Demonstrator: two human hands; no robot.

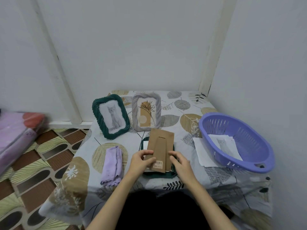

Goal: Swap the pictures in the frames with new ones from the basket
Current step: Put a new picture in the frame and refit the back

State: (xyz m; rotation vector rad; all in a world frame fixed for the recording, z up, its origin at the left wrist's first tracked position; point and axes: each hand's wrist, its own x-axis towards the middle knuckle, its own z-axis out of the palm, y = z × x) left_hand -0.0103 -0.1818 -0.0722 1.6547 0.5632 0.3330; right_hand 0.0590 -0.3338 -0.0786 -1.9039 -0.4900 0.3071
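Note:
A dark green frame point(167, 174) lies face down near the table's front edge. Its brown backing board point(162, 143) with a stand strip is tilted up off it. My left hand point(140, 161) pinches the board's lower left edge. My right hand point(180, 161) rests curled at the board's lower right side, over the frame's edge. Behind stand a green frame point(111, 116) with a grey cat picture and a grey frame point(146, 112) with a plant print. A purple basket point(235, 143) at the right holds a cat picture point(223, 144) and other sheets.
A folded lilac cloth point(113, 165) lies left of the hands. A white sheet point(201, 152) lies partly under the basket. The patterned tablecloth point(172, 103) covers a small table set into a wall corner. Wrapped bedding point(15, 131) sits on the floor at the left.

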